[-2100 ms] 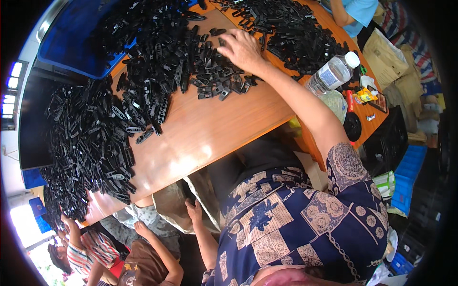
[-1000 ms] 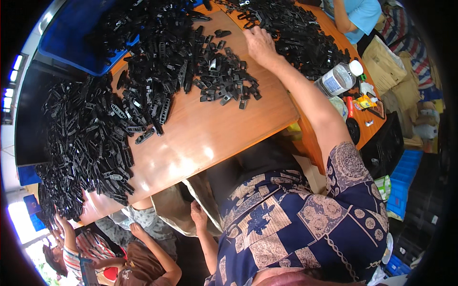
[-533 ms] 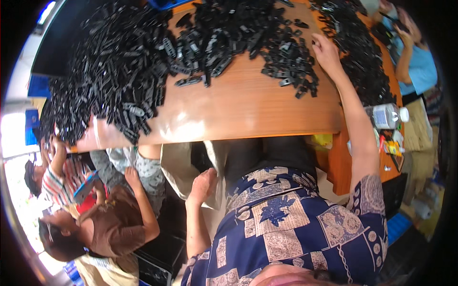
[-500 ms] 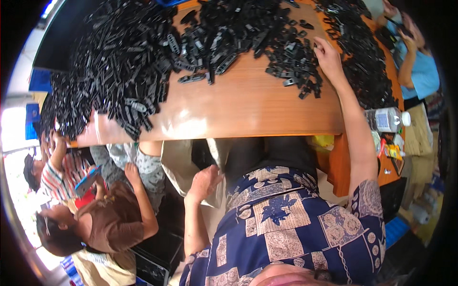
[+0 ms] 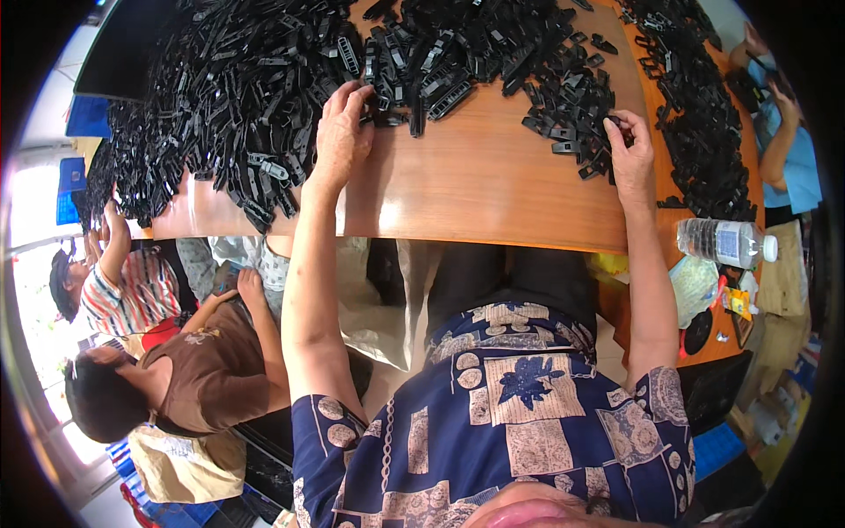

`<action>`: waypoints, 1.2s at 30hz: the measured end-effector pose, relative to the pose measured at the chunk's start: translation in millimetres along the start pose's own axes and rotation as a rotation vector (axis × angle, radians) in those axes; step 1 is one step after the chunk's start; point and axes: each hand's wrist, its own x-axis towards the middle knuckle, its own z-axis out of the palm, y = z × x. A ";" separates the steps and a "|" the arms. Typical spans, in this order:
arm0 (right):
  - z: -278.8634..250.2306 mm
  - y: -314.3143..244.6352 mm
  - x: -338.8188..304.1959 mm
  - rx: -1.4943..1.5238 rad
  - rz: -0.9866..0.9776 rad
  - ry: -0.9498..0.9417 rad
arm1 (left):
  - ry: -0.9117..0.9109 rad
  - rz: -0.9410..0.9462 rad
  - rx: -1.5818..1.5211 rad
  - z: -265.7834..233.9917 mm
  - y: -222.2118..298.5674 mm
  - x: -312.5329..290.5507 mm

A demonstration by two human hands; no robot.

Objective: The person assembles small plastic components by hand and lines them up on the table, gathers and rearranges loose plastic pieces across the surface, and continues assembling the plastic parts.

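Note:
A large heap of black plastic clip-like parts (image 5: 255,97) covers the far left and middle of the brown table (image 5: 458,194). My left hand (image 5: 343,136) reaches to the heap's near edge, its fingers extended and slightly apart at several longer black parts. Whether a part lies under its fingertips is hidden. To the right is a looser cluster of small black parts (image 5: 563,114). My right hand (image 5: 634,158) is at that cluster's right side, thumb and forefinger pinched on a small black plastic part (image 5: 612,120), mostly covered by the fingers.
Another heap of black parts (image 5: 700,132) lies along the right side table. Near it are a clear plastic bottle (image 5: 722,243), a plastic bag (image 5: 695,286) and small packets. Two people sit at the left; another person (image 5: 788,132) is at the far right.
My left hand has risen from beside my lap to the near edge of the big heap. My right hand has come nearer, still at the right cluster. The view has shifted slightly.

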 end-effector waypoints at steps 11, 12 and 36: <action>-2.6 -46.8 -52.2 0.169 0.029 -0.197 | -0.092 -0.117 0.000 12.4 52.1 -40.8; -2.7 -52.6 -60.0 0.095 0.037 -0.277 | -0.075 -0.087 -0.029 13.8 60.7 -45.0; -13.6 -60.9 -56.2 -0.372 -0.567 -0.528 | -0.174 0.415 -0.097 54.7 173.8 -64.7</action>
